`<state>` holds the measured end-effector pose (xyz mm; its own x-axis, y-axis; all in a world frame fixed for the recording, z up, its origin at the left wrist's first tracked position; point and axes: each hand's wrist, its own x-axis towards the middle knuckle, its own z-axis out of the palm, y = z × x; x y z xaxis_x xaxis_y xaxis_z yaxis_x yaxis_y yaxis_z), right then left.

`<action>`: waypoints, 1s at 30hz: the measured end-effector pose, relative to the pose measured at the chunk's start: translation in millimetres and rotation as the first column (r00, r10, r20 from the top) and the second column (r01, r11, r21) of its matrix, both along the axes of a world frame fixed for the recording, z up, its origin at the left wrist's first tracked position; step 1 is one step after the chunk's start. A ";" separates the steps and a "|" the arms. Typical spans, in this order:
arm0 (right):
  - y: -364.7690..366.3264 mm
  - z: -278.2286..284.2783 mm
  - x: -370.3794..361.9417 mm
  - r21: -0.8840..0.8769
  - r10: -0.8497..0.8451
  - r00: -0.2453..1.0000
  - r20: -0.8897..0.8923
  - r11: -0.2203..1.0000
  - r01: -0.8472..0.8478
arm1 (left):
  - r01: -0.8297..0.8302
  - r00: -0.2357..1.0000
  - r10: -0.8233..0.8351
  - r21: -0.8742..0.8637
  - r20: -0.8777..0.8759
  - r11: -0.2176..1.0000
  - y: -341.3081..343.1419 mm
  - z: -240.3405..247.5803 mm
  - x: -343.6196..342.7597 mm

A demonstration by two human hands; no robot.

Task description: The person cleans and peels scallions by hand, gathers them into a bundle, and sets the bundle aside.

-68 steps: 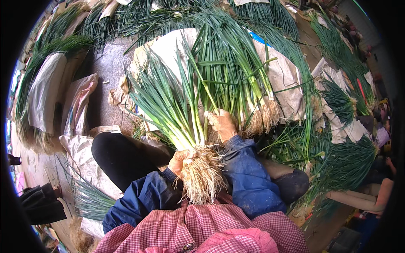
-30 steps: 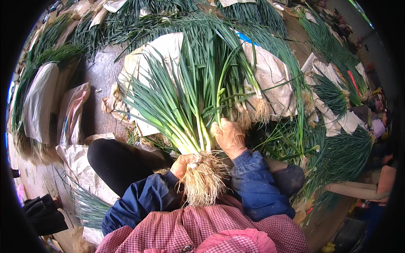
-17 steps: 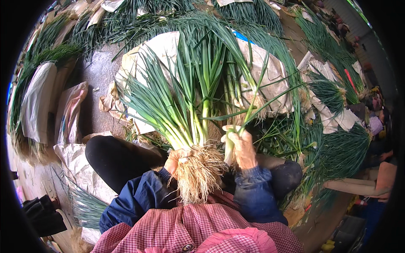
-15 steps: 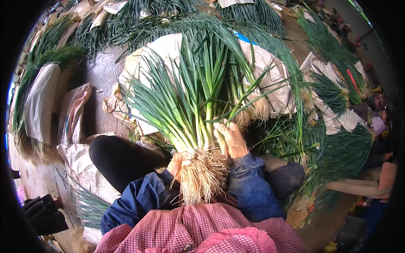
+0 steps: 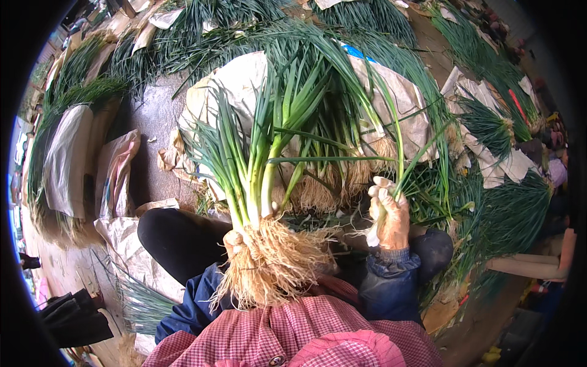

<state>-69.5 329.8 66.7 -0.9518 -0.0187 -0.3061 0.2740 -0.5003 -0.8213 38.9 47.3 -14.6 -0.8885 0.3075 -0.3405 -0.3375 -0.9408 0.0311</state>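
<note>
My left hand is closed round the base of a thick bunch of green onions, just above the shaggy pale roots. The leaves fan away from me, and the roots hang toward my lap and hide part of that hand. Off to the right, my right hand grips a thin green onion stalk, apart from the bunch. Its long leaves stick up and its whitish end pokes out below my fingers. Beyond the bunch, more green onions lie with their roots toward me on a pale woven sack.
Rows of green onions line the far side. Wrapped bundles stand at the left, and a heap of green onions lies at the right. A pale sack is beside my left knee. Loose leaves litter my right side.
My right hand has moved right, away from the bunch, carrying a thin green onion stalk. The bunch in my left hand has shifted slightly left and its leaves look narrower; its roots have swung out.
</note>
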 end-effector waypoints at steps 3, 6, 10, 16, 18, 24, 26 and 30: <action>-62.4 -13.1 -19.5 0.003 0.387 0.920 0.067 0.922 -0.388 | 0.009 1.000 -0.008 -0.038 0.003 0.999 0.5 -0.9 0.9; -96.3 -81.5 -29.3 0.897 0.476 0.873 -0.107 0.425 -0.122 | 0.016 1.000 -0.017 -0.074 -0.009 0.997 5.6 -13.1 2.7; -92.9 -84.6 -2.0 0.923 0.477 0.860 0.182 0.219 -0.316 | 0.105 0.992 -0.101 -0.046 0.079 0.993 -3.7 -26.5 20.4; -67.6 -147.4 10.9 0.640 0.453 0.882 -0.135 0.719 -0.271 | 0.079 0.996 -0.073 -0.100 0.060 0.992 35.9 -9.4 -3.5; -38.3 -151.7 34.7 0.399 0.506 0.837 -0.207 0.825 -0.400 | 0.144 0.983 -0.149 0.057 0.103 0.988 33.4 -14.2 -8.5; -45.3 -43.5 26.6 -0.394 0.127 0.980 0.152 0.917 -0.058 | 0.124 0.980 -0.115 -0.049 0.163 0.991 18.0 -7.9 4.2; -36.3 -76.8 -4.3 -0.531 0.211 0.976 0.044 0.833 -0.156 | 0.145 0.978 -0.137 -0.037 0.155 0.989 23.5 -8.7 1.8; -79.6 -116.6 -16.2 -0.313 0.299 0.952 0.073 0.913 -0.263 | 0.139 0.981 -0.130 -0.055 0.142 0.989 24.9 -5.6 0.8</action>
